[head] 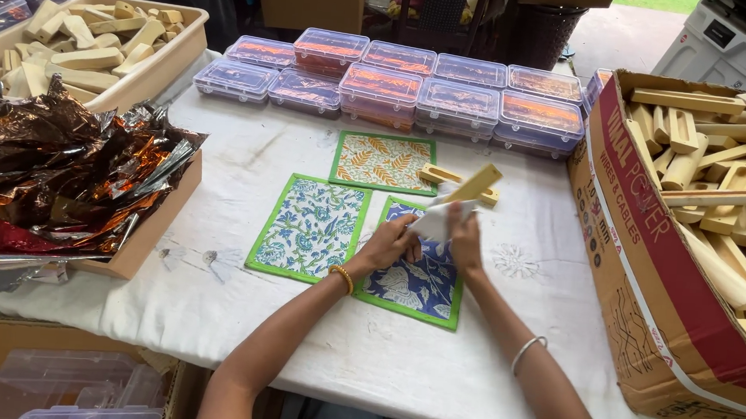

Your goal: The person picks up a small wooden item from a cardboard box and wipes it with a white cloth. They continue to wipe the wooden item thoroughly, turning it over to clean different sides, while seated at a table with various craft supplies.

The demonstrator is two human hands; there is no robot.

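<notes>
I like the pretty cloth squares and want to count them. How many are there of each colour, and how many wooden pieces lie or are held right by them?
Orange leaf square: 1
Light blue flower square: 1
Dark blue square: 1
Wooden piece held in the hands: 1
Wooden piece lying on the table: 1
Total: 5

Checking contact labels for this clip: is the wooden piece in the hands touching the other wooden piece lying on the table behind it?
Cannot tell. In the head view the held wooden piece overlaps the lying wooden piece; no gap or contact shows. The right hand and left hand hold it with white cloth.
</notes>
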